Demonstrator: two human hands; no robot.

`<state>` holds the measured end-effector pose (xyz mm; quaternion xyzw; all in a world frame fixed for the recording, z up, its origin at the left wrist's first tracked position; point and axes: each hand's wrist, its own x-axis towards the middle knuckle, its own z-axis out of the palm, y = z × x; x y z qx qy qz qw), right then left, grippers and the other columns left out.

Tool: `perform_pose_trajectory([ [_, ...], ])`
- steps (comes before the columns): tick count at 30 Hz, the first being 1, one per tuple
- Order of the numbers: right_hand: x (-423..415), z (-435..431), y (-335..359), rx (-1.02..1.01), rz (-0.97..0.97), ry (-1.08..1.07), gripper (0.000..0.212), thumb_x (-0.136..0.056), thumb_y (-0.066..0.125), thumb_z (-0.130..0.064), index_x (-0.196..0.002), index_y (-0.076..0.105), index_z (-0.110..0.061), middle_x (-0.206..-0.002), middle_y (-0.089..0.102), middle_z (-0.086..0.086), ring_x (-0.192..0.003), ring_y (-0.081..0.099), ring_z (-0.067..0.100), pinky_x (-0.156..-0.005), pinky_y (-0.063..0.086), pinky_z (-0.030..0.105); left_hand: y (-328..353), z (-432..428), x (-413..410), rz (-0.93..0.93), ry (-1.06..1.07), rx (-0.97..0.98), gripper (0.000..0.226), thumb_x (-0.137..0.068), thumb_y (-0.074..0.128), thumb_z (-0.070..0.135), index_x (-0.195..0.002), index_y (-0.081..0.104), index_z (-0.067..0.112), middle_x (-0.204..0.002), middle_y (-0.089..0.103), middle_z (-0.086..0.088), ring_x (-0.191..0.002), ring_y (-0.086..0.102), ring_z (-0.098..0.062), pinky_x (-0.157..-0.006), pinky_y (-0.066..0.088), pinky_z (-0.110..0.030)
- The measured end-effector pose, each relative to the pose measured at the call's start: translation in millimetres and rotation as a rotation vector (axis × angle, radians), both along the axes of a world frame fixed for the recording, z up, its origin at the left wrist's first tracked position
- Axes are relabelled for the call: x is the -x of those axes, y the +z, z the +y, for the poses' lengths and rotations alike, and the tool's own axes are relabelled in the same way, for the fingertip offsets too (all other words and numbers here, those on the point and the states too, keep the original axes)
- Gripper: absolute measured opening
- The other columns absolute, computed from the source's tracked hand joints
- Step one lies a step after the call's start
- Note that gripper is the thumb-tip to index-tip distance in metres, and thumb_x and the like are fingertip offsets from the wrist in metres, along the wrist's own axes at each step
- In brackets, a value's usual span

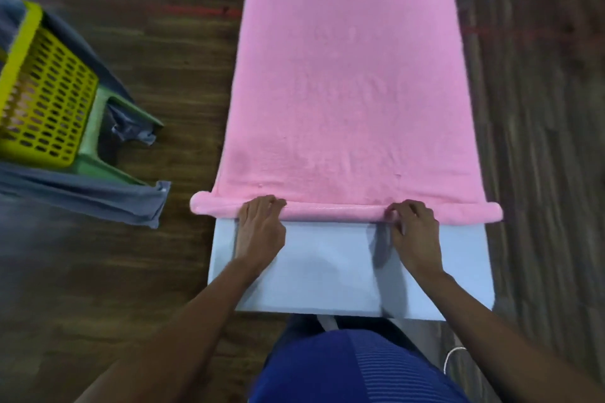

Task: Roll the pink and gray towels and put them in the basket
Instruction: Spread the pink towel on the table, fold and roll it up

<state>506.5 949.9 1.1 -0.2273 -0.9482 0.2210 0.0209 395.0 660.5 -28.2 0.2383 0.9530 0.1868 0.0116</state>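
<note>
Both arms reach fwd; L hand (260, 226) & R hand (414, 232) palms down, fingers curled gripping the rolled near edge of pink towel (350, 91), rest flat along white table (327, 268). Gray towel (98, 199) draped under yellow basket (42, 95) on green stool (98, 127), well to the left
</note>
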Motion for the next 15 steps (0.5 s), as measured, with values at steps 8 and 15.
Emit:
perform_pose_trajectory([
  [8, -44, 78, -20, -0.132, -0.119, 0.035, 0.037, -0.082, 0.053, -0.009, -0.118, 0.059, -0.007, -0.123, 0.058, 0.012, -0.116, 0.054, 0.037, -0.095, 0.041, 0.048, -9, 0, 5, 0.005, -0.062, 0.087, 0.053, -0.068, 0.064, -0.015, -0.119, 0.063, 0.002, -0.118, 0.062, -0.019, -0.109, 0.057, -0.037, -0.097, 0.045, -0.050],
  [15, -37, 102, -27, -0.215, -0.158, 0.035, 0.036, -0.083, 0.047, -0.013, -0.115, 0.062, -0.018, -0.111, 0.064, 0.003, -0.108, 0.055, 0.028, -0.109, 0.025, 0.046, -8, -7, 15, -0.067, 0.017, 0.019, 0.034, -0.078, 0.060, -0.018, -0.109, 0.066, -0.006, -0.100, 0.069, -0.023, -0.089, 0.065, -0.041, -0.081, 0.054, -0.053],
])
